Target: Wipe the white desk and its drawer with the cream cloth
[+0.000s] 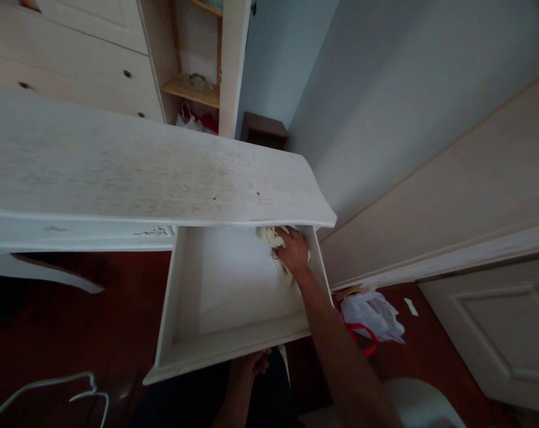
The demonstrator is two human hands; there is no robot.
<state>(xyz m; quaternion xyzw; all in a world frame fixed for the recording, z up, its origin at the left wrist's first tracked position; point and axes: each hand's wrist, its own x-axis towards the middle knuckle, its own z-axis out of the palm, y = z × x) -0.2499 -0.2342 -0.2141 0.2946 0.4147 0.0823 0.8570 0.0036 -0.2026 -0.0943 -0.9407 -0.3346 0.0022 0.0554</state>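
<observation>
A white drawer (193,348) is pulled out from under a white desk top (131,172). My right hand (292,251) reaches into the drawer's far right corner and presses down on a crumpled pale cloth (269,236), fingers closed on it. My left hand (249,364) is below the drawer's front edge, fingers curled under the front panel; what it grips is partly hidden.
A white plastic bag with red handles (372,318) lies on the dark wooden floor right of the drawer. A pale door (497,333) stands at right. White cabinets and an open shelf (191,89) rise behind the desk. A white wire hanger (73,389) lies bottom left.
</observation>
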